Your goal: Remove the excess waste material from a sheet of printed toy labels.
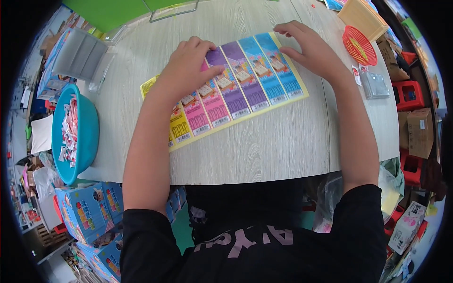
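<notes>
On the pale wood-grain table (pixel 226 160) lies a sheet of labels (pixel 243 84), slanting up toward the far right. Its strips run from yellow through pink and purple to blue, each with a food picture and a barcode, inside a pale yellow border. My left hand (pixel 191 61) rests over the sheet's far middle part, fingers bent and thumb spread apart; it hides some of the strips. At the far right corner, my right hand (pixel 309 47) has its thumb and fingers apart beside the sheet's edge. Neither hand shows anything gripped in it.
A teal basin (pixel 89 141) of small wrapped packets stands at the left edge, near a grey plastic box (pixel 82 54). At the right are a red basket (pixel 348 45), a wooden tray (pixel 361 21) and a clear plastic packet (pixel 376 86). Blue cartons (pixel 85 212) flank the table's front left.
</notes>
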### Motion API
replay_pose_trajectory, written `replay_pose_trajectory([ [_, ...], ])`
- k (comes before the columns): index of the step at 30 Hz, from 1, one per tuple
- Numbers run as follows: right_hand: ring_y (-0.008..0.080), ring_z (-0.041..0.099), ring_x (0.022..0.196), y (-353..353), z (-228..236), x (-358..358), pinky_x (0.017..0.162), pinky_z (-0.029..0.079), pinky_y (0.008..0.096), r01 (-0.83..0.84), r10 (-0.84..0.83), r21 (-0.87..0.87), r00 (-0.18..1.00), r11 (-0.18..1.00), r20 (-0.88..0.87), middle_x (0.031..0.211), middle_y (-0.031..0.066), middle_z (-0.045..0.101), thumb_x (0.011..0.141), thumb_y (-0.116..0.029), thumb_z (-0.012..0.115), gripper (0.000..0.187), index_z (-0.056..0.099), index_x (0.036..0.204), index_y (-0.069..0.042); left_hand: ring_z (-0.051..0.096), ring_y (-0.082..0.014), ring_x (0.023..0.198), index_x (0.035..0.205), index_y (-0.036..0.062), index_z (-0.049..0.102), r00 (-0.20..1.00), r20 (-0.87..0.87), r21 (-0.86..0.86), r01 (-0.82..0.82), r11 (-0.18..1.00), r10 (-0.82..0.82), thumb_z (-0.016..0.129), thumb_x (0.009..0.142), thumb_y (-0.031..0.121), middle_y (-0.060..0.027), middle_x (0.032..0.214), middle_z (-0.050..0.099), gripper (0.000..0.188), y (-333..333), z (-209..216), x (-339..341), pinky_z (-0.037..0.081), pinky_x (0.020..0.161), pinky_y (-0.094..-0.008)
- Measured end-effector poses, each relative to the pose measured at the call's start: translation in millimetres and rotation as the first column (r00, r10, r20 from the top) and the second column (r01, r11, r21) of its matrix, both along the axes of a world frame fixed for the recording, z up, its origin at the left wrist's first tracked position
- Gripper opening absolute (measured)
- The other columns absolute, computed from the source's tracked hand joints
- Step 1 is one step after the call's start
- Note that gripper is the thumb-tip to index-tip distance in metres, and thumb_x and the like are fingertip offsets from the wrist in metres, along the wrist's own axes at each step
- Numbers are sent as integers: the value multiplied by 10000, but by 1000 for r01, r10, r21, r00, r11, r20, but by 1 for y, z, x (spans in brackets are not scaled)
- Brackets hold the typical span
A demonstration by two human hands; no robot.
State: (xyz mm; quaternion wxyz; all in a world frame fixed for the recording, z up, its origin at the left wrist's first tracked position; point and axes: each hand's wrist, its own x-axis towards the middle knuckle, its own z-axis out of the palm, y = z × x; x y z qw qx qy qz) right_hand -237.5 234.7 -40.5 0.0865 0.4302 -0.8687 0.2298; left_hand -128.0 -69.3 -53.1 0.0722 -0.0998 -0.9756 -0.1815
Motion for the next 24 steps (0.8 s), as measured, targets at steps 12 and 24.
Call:
replay_pose_trajectory([
  [12,284,610,1114,-2,10,-7,981,500,393,-119,122,58,991,991,-53,1135,84,640,930,-92,686,73,653,985,-57,569,-306,1153,1211,65,663,996,-1,45,84,995,-85,799,832,365,-109,1158,609,503,2,8,-3,485,1009,-408],
  [24,268,611,1084,32,0,18,951,503,369,-20,15,-33,991,999,-134,1108,87,641,959,-87,650,68,636,1016,-54,579,-299,1133,1259,78,661,989,-23,-48,-147,988,146,775,874,418,-110,1161,615,526,-7,5,7,503,1005,-411],
])
